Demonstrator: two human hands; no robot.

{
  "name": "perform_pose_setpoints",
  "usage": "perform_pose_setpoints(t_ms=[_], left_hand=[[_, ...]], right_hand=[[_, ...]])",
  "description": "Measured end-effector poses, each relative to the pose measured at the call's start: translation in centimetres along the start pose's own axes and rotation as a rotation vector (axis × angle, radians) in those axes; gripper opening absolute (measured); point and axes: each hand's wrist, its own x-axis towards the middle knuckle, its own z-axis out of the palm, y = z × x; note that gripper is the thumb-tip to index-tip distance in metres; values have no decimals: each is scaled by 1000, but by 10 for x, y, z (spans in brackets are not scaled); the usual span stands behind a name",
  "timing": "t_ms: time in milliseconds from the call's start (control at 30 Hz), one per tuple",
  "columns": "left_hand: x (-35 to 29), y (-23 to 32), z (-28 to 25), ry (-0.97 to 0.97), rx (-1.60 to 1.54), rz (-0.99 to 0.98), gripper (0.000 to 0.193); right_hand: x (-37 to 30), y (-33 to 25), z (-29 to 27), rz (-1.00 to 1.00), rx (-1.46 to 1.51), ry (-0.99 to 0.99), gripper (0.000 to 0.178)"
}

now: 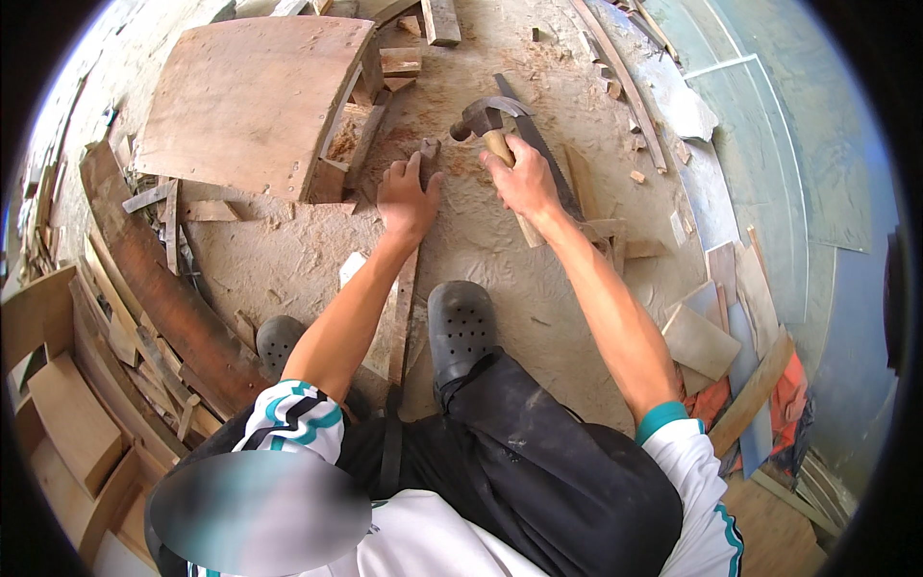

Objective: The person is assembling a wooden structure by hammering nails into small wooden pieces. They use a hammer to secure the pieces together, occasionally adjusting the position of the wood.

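Observation:
My right hand [524, 181] is closed round the wooden handle of a claw hammer [481, 118], whose head is raised a little above the floor. To its left, my left hand [408, 200] grips the far end of a narrow wooden strip [404, 313]. The strip runs back under my left forearm toward my feet. Any nail at my left fingertips is too small to make out. A hand saw [558, 180] with a dark blade lies just right of the hammer, partly behind my right hand.
A curved plywood-topped frame [255, 101] stands at the far left. A long brown board [178, 288] and stacked scrap wood lie at the left. Glass sheets [769, 173] lean at the right, near board offcuts [702, 341]. My grey clog [461, 327] stands beside the strip.

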Motion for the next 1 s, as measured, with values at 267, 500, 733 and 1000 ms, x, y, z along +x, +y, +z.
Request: perform_pose_setpoints(t_ms=[267,500,733,1000], left_hand=[[-12,1,8,47,126,-16,57],[-12,-1,5,61,136,-3,53],[-13,0,6,112,134,41,52],[-14,1,3,91,126,34,52]], right_hand=[[48,-31,-24,209,176,-290,41],[78,-18,-22,181,4,-521,39],[97,-16,-27,156,239,-380,54],[98,-6,-24,213,206,-481,51]])
